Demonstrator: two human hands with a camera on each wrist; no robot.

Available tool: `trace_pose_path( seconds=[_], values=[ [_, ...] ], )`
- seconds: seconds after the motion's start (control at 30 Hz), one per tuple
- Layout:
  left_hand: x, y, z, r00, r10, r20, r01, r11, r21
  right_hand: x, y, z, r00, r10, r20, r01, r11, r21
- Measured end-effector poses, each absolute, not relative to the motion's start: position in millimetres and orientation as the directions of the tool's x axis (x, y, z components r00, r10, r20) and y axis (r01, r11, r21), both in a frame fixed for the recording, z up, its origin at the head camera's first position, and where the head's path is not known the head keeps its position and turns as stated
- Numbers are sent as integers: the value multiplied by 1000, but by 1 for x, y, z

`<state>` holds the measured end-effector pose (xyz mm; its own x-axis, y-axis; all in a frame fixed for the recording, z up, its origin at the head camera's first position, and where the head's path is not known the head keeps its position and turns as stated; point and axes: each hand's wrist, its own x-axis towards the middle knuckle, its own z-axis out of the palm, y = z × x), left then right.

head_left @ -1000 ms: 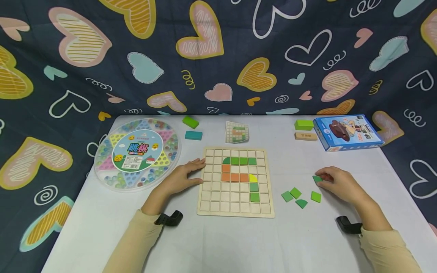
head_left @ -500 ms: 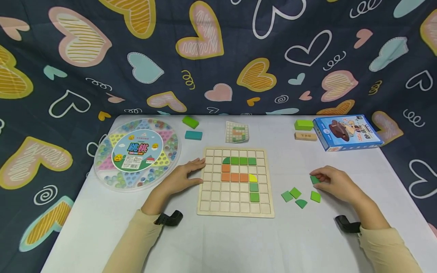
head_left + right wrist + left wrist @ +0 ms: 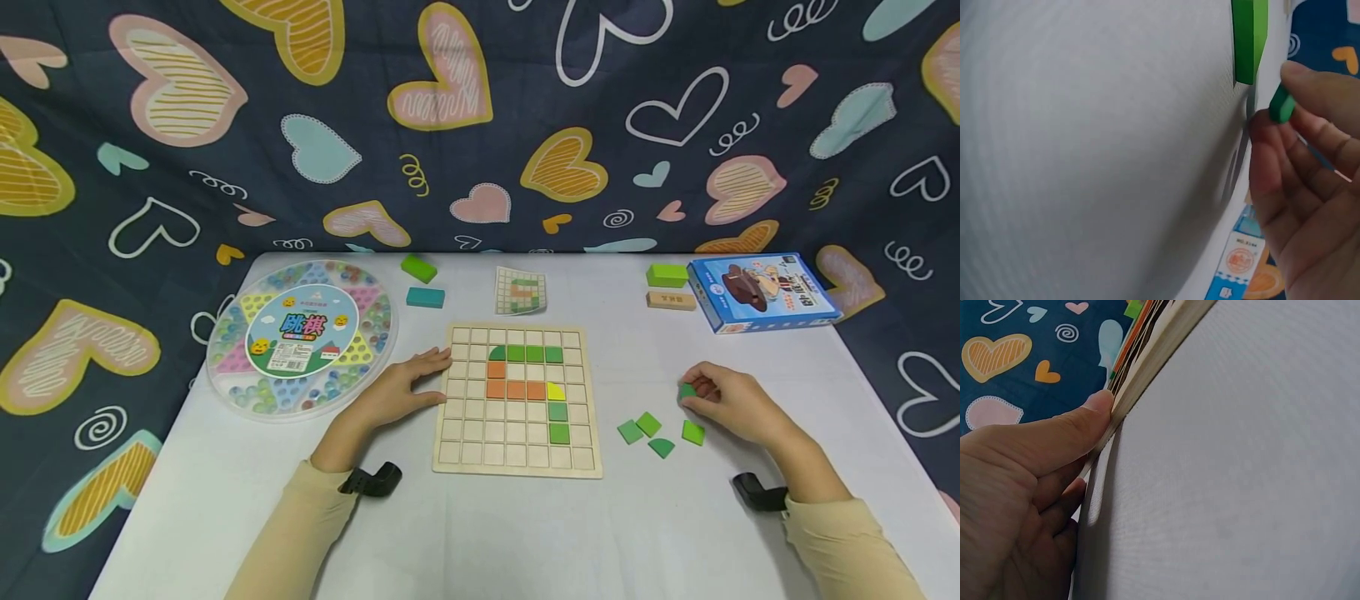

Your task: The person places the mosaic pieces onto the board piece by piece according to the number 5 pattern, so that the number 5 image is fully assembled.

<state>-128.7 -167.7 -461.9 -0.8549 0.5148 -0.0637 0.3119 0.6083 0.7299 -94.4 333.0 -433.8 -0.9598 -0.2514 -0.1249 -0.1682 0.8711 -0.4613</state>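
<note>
My left hand (image 3: 397,390) lies at the left edge of the wooden grid board (image 3: 472,430), its fingers extended. In the left wrist view the thumb (image 3: 1085,419) touches the board's side. Between thumb and fingertips, my right hand (image 3: 731,400) pinches a small green tile (image 3: 1281,105), right of the board and just over the table. Loose on the cloth nearby lie several green tiles: squares such as this one (image 3: 693,432), and a rounded one (image 3: 662,447). On the board, orange tiles (image 3: 516,389), green tiles (image 3: 535,354) and a yellow tile (image 3: 556,391) fill some cells.
A pattern card (image 3: 521,291) lies behind the board. At left is a round marble game board (image 3: 232,354), with a green block (image 3: 418,268) and a teal block (image 3: 425,297) beside it. A blue box (image 3: 780,292), another green block (image 3: 667,275) and a wooden block (image 3: 671,300) stand back right.
My right hand has shifted slightly left and away from me with the green tile, which has turned in the fingers. My left hand has stayed at the board's edge.
</note>
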Motion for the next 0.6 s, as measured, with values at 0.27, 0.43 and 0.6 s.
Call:
trace_pose_path(
  seconds=[0.27,0.43,0.6],
  values=[
    [-128,-168,-461,-856,512,-70,303,607,734,-93,330,-433,-963,-261,-64,-202,860,-468],
    [-129,-168,-462,-855,514,-72,305,610,731,-92,331,-433,-968,-248,-42,-200,859,-472],
    [-129,-168,-462,-855,515,-59,318,610,726,-90,332,-431,-970,-238,-51,-178,837,-517]
  ],
)
